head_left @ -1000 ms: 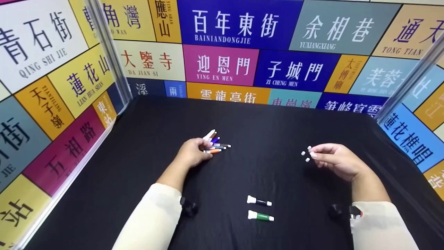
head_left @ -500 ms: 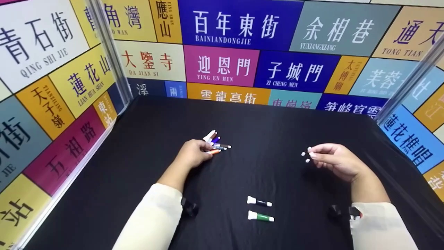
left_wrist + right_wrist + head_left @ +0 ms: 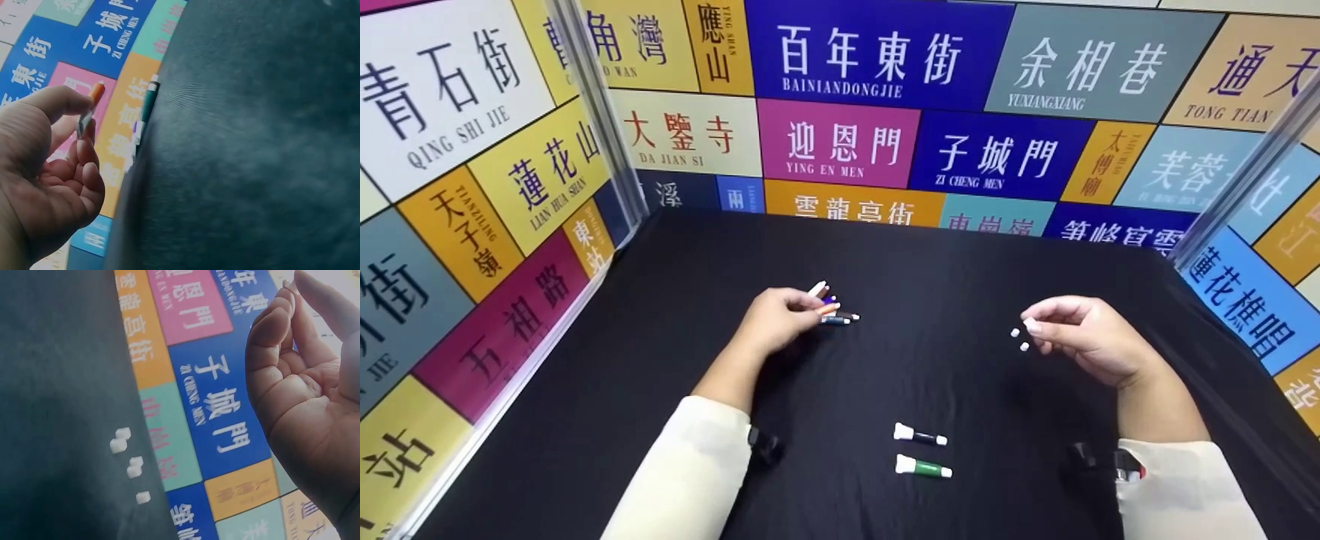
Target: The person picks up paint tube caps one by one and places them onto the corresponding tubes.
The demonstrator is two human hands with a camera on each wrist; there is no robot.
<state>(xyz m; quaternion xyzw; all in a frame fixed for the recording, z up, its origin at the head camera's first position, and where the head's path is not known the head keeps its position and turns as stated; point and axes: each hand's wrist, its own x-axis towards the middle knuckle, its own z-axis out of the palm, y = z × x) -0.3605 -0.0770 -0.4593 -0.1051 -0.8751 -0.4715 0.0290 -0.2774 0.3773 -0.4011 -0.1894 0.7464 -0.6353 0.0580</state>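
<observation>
Over the black worktop point(image 3: 930, 300), the left hand point(image 3: 778, 319) pinches a slim orange tube with a white tip point(image 3: 828, 308) at a small heap of slim multicoloured tubes point(image 3: 837, 321), while the right hand point(image 3: 1091, 341), well apart, pinches a tiny white piece point(image 3: 1030, 325) near loose blocky white bits point(image 3: 1024, 346).

Bright, fairly even light on the wall panels point(image 3: 877, 45) in the head view, dark table point(image 3: 930, 277), hazy wrist views, table surface blurred in the left, washed-out glare behind the right fingers point(image 3: 273, 329)
</observation>
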